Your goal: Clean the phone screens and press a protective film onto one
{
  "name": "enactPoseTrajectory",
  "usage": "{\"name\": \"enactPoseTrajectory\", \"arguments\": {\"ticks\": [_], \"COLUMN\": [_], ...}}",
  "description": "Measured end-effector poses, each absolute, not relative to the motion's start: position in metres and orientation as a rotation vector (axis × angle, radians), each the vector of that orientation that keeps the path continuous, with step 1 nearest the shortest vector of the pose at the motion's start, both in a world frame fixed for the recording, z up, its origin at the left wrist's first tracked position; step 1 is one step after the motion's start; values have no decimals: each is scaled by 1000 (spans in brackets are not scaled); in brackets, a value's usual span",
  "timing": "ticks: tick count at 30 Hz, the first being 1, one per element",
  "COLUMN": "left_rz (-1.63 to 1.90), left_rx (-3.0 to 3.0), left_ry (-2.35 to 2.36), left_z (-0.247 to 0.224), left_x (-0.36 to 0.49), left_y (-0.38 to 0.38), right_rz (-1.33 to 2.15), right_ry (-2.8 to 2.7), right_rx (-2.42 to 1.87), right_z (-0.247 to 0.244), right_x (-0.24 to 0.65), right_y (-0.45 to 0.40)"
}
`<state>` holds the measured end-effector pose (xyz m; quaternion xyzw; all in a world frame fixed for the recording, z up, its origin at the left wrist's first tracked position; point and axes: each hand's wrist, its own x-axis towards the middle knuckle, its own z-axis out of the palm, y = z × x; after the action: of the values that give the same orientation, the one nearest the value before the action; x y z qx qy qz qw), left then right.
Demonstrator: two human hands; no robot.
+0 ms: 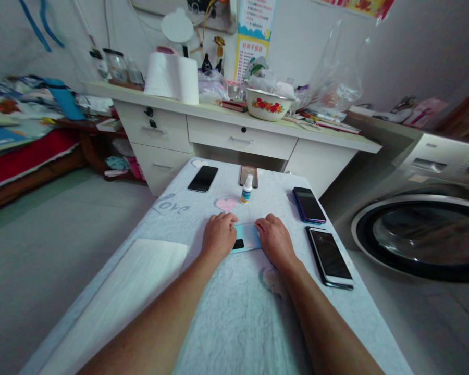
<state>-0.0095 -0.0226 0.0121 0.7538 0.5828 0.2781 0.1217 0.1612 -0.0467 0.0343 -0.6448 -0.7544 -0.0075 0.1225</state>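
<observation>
A light blue smartphone (248, 237) lies crosswise on the cloth-covered table, its back up and a dark camera patch near its left end. My left hand (220, 234) is closed on the left end, fingers curled at the edge. At the opposite end, my right hand (274, 238) grips the same phone with bent fingers. Just beyond the hands stands a small white spray bottle (247, 189) with a blue and yellow label. Behind it, a brownish phone case (249, 176) rests flat. My palms hide both ends of the phone.
A black phone (203, 178) lies at the far left. Along the right edge are a dark phone (309, 204) and a white-framed phone (330, 255). A white sheet (140, 276) covers the left front. Beyond stand a white desk (234, 136) and a washing machine (422, 203).
</observation>
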Motion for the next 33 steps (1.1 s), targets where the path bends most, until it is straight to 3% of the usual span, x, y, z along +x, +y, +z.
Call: {"name": "enactPoseTrajectory", "arguments": {"ticks": [33], "left_rz": [817], "left_rx": [2196], "left_ry": [1691], "left_z": [11], "left_x": [-10], "left_y": [-21], "right_rz": [-45], "right_ry": [-1985], "right_rx": [-2073], "right_z": [34], "right_x": [190], "right_y": [-40]}}
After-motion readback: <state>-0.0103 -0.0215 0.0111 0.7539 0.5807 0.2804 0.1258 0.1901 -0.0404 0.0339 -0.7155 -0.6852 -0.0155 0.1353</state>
